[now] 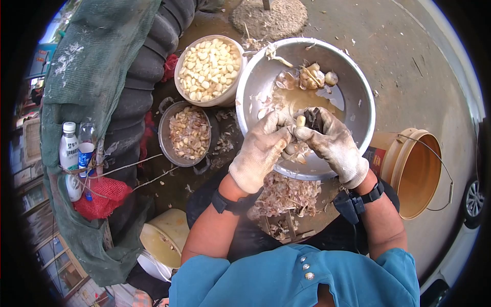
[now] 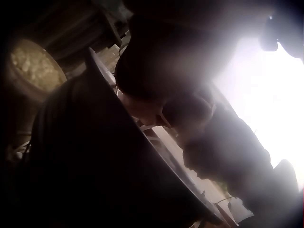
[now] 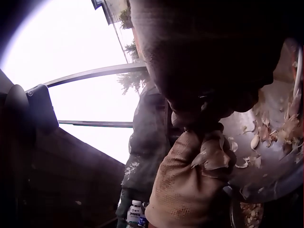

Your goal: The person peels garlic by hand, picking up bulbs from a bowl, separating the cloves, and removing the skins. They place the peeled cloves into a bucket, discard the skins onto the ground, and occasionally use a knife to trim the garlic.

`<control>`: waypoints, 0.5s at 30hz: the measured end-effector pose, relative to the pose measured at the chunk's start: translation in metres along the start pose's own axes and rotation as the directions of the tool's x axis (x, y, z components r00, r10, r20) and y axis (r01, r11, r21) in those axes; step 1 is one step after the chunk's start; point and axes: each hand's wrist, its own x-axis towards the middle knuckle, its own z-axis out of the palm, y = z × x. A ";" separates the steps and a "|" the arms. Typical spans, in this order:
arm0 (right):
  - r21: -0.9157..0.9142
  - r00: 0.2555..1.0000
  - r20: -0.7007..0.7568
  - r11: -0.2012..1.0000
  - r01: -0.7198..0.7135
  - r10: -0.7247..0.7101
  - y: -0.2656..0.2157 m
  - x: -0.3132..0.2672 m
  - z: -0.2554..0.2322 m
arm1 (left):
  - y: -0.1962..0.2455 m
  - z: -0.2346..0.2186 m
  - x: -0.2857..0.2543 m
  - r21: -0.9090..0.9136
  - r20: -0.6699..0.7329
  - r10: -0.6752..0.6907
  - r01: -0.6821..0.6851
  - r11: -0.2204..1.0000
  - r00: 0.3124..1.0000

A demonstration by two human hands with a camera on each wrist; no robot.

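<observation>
Over the metal basin (image 1: 358,84) | left fingers (image 1: 275,123) curled round papery garlic (image 3: 213,156) | right fingers (image 1: 331,125) pinching a pale clove (image 1: 300,121)

Dark thing (image 1: 316,121) in right hand (image 1: 336,147): part covered, can't ID it. Clove (image 1: 300,121) by left hand (image 1: 262,151): lower end hidden in the grip. Left wrist view: dark, blurred, glare at right; grip unreadable, tub (image 2: 29,90) smeared. Right wrist view: right hand near-black, basin (image 3: 259,178) cut by right edge. Head view: car (image 1: 464,243) cut off at right, bottle (image 1: 70,153) lettering too small to read, peel pile (image 1: 289,197) top hidden by basin, shirt (image 1: 276,279) cut by bottom edge.
</observation>
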 end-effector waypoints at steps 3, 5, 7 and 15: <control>-0.048 0.995 0.054 0.995 -0.085 0.088 -0.005 -0.003 -0.005 | 0.007 -0.001 -0.003 0.191 0.078 0.100 -0.113 0.975 0.992; -0.020 0.994 0.059 0.996 -0.087 0.088 -0.008 -0.005 -0.006 | 0.007 -0.001 -0.003 0.198 0.081 0.106 -0.120 0.973 0.991; 0.008 0.994 0.063 0.996 -0.090 0.089 -0.008 -0.005 -0.008 | 0.006 0.000 -0.003 0.205 0.084 0.111 -0.126 0.971 0.990; 0.339 0.972 0.112 0.911 -0.233 0.206 -0.003 -0.006 -0.008 | 0.003 -0.005 -0.003 -0.034 0.102 0.087 -0.084 0.996 0.991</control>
